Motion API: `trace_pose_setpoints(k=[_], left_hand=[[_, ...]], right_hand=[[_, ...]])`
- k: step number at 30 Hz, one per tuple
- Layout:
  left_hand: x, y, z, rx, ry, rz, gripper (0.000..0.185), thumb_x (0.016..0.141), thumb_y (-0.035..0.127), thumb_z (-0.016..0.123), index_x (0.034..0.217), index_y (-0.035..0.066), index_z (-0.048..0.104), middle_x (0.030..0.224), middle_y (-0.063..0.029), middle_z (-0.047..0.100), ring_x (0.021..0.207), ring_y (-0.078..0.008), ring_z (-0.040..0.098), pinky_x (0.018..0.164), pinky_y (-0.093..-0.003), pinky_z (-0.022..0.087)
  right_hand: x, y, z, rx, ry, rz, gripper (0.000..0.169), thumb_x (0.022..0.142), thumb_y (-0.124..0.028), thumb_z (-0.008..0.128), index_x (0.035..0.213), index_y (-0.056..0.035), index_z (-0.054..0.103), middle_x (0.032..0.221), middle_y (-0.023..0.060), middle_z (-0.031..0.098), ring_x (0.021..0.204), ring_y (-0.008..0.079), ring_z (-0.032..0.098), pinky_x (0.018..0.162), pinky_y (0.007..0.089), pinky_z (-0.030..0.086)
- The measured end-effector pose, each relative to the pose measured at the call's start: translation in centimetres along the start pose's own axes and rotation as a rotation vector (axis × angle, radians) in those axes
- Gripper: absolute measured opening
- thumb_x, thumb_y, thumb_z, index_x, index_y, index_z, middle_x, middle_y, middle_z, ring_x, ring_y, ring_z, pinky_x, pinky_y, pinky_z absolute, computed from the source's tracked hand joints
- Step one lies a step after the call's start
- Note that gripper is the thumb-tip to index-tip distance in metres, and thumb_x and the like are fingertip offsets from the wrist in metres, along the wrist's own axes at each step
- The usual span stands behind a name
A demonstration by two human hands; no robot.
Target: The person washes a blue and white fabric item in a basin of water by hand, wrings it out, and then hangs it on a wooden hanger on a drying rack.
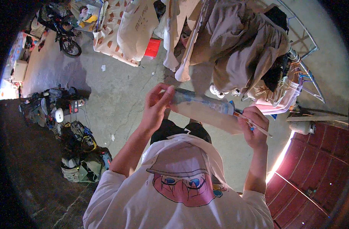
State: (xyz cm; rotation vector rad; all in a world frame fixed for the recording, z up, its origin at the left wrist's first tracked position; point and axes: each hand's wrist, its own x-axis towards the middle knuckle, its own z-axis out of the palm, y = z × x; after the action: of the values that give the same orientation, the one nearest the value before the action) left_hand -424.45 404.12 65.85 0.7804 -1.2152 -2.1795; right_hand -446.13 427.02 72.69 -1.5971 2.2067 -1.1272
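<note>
My left hand [160, 104] pinches the left end of a long, partly curled sheet [208, 116], which looks like paper. Its lower part is plain and pale brown; dark and blue patches run along the upper part. At the sheet's right end, my right hand [254, 126] grips thin sticks [258, 126], perhaps brushes or pens, whose tips cannot be made out. The right fingers also lie against the sheet's edge. Both hands are raised in front of my body, above the concrete floor.
Clothes [237, 43] hang from a metal rack [309, 74] ahead, with hangers at its right. White shoes [216, 91] stand below. A cluttered pile of bags and gear [82, 160] lies left. A bicycle or motorbike wheel [70, 47] shows far left, a red metal door [314, 163] right.
</note>
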Motion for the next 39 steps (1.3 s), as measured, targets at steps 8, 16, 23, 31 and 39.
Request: trace_pose_setpoints(k=[8,16,23,31,39], left_hand=[[1.2,-0.6,-1.9,-0.136,0.088,0.051,0.015,0.101,0.024,0.059,0.099,0.01,0.057,0.082,0.0036,0.059,0.074,-0.0066,0.055,0.065,-0.0258,0.043],[2.1,-3.1,-3.0,-0.38,-0.016,-0.091,0.012,0.101,0.022,0.057,0.103,0.009,0.058,0.092,0.0006,0.06,0.085,-0.0109,0.06,0.076,-0.0284,0.047],[3.7,-6.8,-4.8,0.012,-0.134,-0.279,0.041,0.096,0.031,0.059,0.129,0.006,0.054,0.117,-0.0089,0.064,0.111,-0.0233,0.062,0.096,-0.0375,0.048],[4.8,4.7,2.9,1.105,-0.489,0.689,0.032,0.091,0.023,0.068,0.117,0.005,0.062,0.11,-0.0136,0.067,0.099,-0.0278,0.066,0.086,-0.041,0.052],[5.0,6.1,2.8,1.062,-0.454,0.674,0.015,0.091,0.013,0.068,0.1,0.001,0.067,0.086,-0.0123,0.068,0.07,-0.0245,0.066,0.064,-0.0353,0.052]], right_hand=[[0.2,-0.7,-1.1,0.113,-0.044,-0.034,0.012,0.08,-0.009,0.072,0.082,-0.0017,0.063,0.08,0.0124,0.062,0.069,0.0263,0.061,0.061,0.0329,0.049],[0.5,-0.3,-1.3,0.224,-0.018,-0.011,0.015,0.083,-0.013,0.073,0.083,-0.0014,0.063,0.079,0.0099,0.063,0.069,0.0199,0.06,0.06,0.031,0.048],[2.2,0.5,-1.8,0.16,-0.133,0.229,0.016,0.089,-0.017,0.073,0.088,-0.0023,0.066,0.08,0.006,0.064,0.068,0.0133,0.057,0.063,0.0271,0.045],[6.6,-0.9,-2.8,0.024,-0.303,0.282,0.022,0.089,-0.021,0.074,0.084,-0.0015,0.066,0.069,-0.0007,0.053,0.065,0.0077,0.046,0.059,0.0253,0.037],[8.2,0.5,-7.1,0.1,0.033,0.051,0.028,0.093,-0.026,0.068,0.108,-0.0018,0.068,0.086,0.0007,0.066,0.077,0.0093,0.055,0.07,0.0265,0.045]])
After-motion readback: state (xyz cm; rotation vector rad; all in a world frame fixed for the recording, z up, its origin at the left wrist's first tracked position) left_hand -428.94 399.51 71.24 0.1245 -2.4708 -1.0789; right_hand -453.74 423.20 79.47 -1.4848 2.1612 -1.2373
